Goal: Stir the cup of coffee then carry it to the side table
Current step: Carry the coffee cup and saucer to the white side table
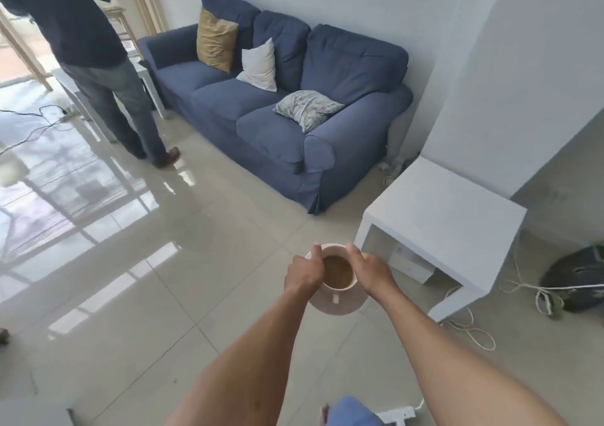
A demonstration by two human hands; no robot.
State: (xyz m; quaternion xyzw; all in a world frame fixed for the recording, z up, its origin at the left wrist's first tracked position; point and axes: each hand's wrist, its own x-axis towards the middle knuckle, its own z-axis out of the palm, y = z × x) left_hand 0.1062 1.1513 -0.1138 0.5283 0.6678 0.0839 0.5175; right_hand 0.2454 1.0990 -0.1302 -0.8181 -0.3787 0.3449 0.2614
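1. A dark blue fabric sofa (261, 115) stands against the wall.
2. A white square surface (441, 216) stands beside it.
3. The pale ceramic cup of brown coffee (338, 270), on its round saucer (336, 306), is held in the air near that surface.
4. The left hand (304, 273) and right hand (369, 270) grip the cup's opposite sides.

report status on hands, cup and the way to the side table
Left hand and right hand both grip the cup, saucer beneath. Side table ahead right, not yet reached. Cables on floor by its near leg.
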